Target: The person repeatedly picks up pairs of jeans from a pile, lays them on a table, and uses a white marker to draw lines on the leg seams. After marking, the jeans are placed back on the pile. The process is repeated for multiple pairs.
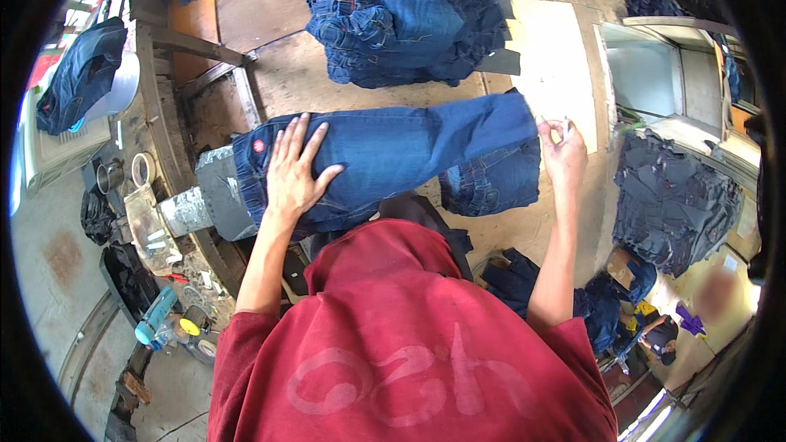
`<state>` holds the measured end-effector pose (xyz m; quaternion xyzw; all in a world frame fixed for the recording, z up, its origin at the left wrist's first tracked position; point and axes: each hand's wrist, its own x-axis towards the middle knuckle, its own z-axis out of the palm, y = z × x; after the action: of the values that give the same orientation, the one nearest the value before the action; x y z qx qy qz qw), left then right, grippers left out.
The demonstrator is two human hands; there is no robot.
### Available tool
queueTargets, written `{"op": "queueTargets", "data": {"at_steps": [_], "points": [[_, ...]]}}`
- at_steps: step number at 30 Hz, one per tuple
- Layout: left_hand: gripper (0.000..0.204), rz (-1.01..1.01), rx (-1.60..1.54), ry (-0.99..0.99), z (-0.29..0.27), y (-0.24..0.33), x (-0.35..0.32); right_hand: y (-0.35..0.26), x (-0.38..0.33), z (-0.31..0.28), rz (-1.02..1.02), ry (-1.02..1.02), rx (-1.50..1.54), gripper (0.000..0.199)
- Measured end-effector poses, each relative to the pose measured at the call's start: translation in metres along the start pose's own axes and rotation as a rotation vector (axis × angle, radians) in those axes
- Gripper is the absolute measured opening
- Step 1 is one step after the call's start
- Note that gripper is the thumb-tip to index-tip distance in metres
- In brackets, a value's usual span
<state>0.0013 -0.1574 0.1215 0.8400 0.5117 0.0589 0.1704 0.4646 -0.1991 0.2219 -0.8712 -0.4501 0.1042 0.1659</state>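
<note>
Blue elastic-waist jeans (385, 143) lie stretched sideways in front of me, with a round red patch near the waistband at their left end. My left hand (296, 165) rests flat on them near that waistband, fingers spread. A grey board (221, 191) with a silvery taped end (185, 211) sticks out at the waist opening; how far it runs inside is hidden. Just beyond the leg hem at the right, my right hand (565, 151) is closed in a pinch on a small white chalk-like stick (565, 124). Folded jeans (491, 180) lie partly beneath the leg.
A tall heap of jeans (401, 20) lies on the wooden table (282, 74) at the far side. At the left, a small bench (147, 221) bears white sticks and a tape roll (143, 169). Dark garments (671, 196) are piled at the right. Another person (659, 336) is at lower right.
</note>
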Motion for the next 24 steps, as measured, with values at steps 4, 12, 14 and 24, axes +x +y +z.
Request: {"op": "queueTargets", "data": {"at_steps": [4, 12, 14, 24], "points": [[0.084, -0.024, 0.074, -0.061, -0.017, -0.029, -0.016, -0.017, -0.033, 0.021, -0.01, -0.176, 0.07, 0.03], [0.084, 0.103, 0.029, 0.136, 0.007, 0.075, 0.093, -0.066, -0.119, 0.058, -0.006, -0.372, 0.188, 0.015], [0.098, 0.215, -0.211, 0.011, 0.035, 0.102, 0.133, -0.078, -0.134, 0.073, -0.13, -0.335, 0.389, 0.014], [0.094, 0.451, -0.158, -0.357, 0.09, 0.068, 0.211, -0.124, -0.156, 0.146, -0.277, 0.106, 0.287, 0.026]]}}
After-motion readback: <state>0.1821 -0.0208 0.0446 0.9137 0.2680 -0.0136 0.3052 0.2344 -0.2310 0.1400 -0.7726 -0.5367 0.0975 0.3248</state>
